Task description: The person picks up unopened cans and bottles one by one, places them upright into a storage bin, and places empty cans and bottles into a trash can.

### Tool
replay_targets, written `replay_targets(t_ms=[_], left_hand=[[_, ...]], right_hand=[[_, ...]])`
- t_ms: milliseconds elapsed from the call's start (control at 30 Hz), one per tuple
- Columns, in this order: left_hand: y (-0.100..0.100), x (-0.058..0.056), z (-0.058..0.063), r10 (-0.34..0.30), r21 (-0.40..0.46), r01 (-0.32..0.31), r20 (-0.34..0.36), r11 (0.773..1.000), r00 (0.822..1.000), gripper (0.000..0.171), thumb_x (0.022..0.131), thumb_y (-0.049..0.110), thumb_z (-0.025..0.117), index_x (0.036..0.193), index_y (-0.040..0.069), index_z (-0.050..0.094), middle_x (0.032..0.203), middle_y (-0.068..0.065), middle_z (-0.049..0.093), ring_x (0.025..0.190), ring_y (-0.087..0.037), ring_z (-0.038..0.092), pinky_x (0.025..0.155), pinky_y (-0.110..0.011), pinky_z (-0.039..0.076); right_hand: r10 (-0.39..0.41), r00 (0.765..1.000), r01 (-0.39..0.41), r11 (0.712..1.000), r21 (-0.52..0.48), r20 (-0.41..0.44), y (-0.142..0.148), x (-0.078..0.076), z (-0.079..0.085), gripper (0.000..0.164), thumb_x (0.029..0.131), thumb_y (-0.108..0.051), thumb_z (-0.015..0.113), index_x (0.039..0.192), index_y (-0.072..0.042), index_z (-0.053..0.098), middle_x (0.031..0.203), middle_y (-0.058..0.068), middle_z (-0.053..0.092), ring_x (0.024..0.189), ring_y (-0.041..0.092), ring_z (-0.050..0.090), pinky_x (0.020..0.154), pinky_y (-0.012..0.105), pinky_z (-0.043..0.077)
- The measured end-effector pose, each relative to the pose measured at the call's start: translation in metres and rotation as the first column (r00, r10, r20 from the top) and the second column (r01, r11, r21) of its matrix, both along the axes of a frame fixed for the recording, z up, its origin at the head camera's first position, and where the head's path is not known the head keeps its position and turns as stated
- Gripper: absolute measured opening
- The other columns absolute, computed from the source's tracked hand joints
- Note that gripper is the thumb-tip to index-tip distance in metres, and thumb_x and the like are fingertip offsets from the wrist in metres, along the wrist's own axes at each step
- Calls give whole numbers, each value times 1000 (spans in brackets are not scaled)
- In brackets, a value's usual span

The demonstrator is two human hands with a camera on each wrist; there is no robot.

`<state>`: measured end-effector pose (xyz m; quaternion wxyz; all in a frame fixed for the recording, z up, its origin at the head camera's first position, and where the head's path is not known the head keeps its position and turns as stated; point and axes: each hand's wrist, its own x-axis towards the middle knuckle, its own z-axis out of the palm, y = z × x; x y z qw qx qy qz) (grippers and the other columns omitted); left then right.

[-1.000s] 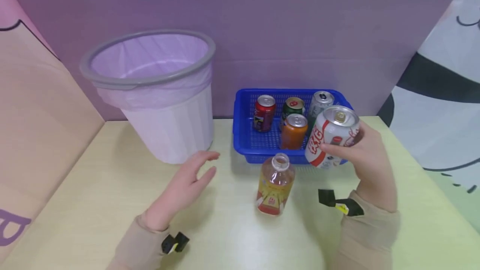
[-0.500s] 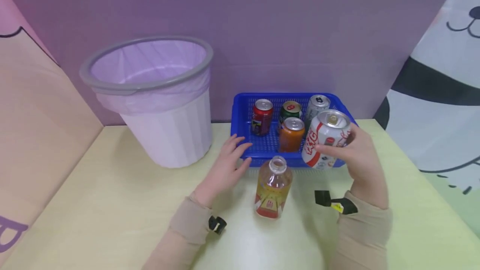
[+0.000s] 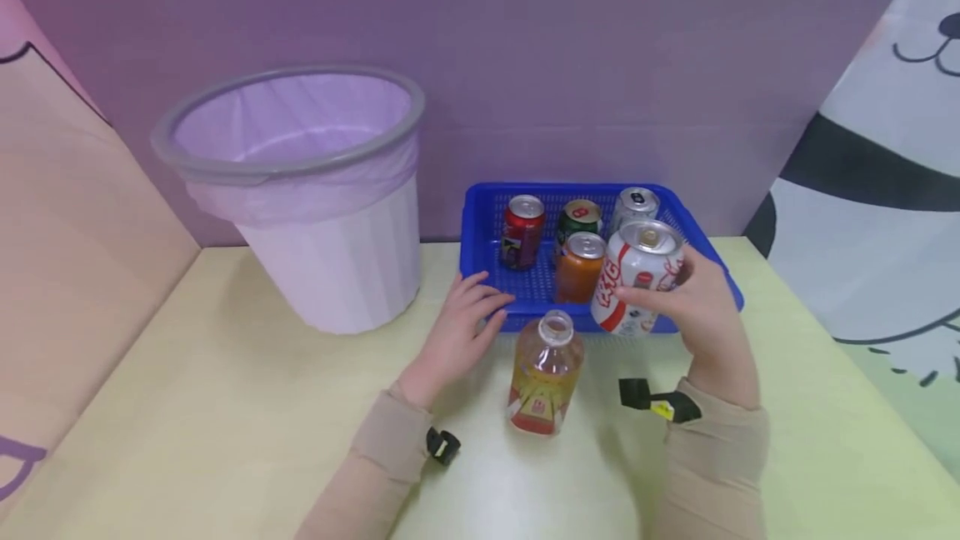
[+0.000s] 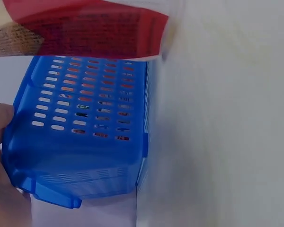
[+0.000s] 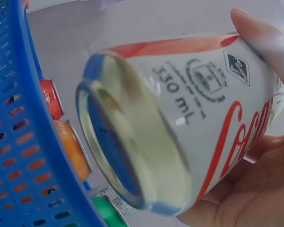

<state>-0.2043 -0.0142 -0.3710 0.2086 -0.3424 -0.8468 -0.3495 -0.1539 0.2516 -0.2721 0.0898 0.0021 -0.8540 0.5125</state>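
My right hand (image 3: 708, 311) grips a white and red Coca-Cola can (image 3: 637, 273) around its side. In the head view the can shows in front of the blue plastic basket (image 3: 600, 321), over its front right part; its base (image 5: 113, 142) faces the right wrist camera. My left hand (image 3: 457, 336) touches the basket's front left corner, fingers reaching over the rim and thumb outside. Inside the basket stand a red can (image 3: 522, 232), an orange can (image 3: 581, 269), a dark green can (image 3: 579, 215) and a silver can (image 3: 634, 205). An uncapped plastic bottle (image 3: 545, 373) stands between my arms.
A white waste bin (image 3: 345, 265) with a grey rim and a plastic liner stands left of the basket. Behind both rises a purple wall (image 3: 600, 48). The pale yellow table (image 3: 225, 407) extends in front, with printed panels at both sides.
My left hand has moved right and forward from beside the bin to the basket's corner. The Coca-Cola can, held in my right hand, has shifted slightly left.
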Motion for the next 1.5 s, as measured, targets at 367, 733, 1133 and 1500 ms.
replay_targets(t_ms=[367, 733, 1133, 1500], left_hand=[[-2, -1, -1, -41, 14, 41, 27, 999, 999, 25, 92, 9, 58, 114, 1, 66, 106, -13, 66, 127, -35, 45, 114, -59, 18], [-4, -1, -2, -14, 29, 13, 14, 1000, 1000, 23, 92, 8, 58, 112, 2, 67, 106, -12, 65, 122, -32, 48, 115, -57, 17], [1, 1, -4, -24, 31, 24, 22, 999, 999, 23, 93, 10, 57, 113, 3, 68, 104, -12, 64, 119, -32, 49, 116, -56, 17], [2, 3, -4, -28, 26, 28, 13, 999, 1000, 24, 93, 11, 56, 113, 4, 67, 105, -10, 64, 118, -30, 49, 117, -54, 16]], right_hand=[[-44, 999, 45, 995, -86, 8, -19, -23, 4, 67, 82, -32, 74, 137, -8, 43, 117, -5, 56, 104, 6, 53, 88, 23, 47], [168, 983, -179, 963, 202, 72, -55, -74, 62, 71, 71, -26, 83, 130, -5, 49, 121, 18, 59, 107, 32, 58, 94, 50, 48], [256, 952, -306, 789, 534, 167, -82, -115, 52, 89, 65, -22, 84, 137, 6, 38, 121, 23, 56, 107, 36, 56, 95, 50, 47], [318, 904, -425, 741, 520, 286, -89, -124, 20, 84, 66, -12, 83, 136, -2, 38, 122, 20, 55, 103, 33, 56, 85, 44, 53]])
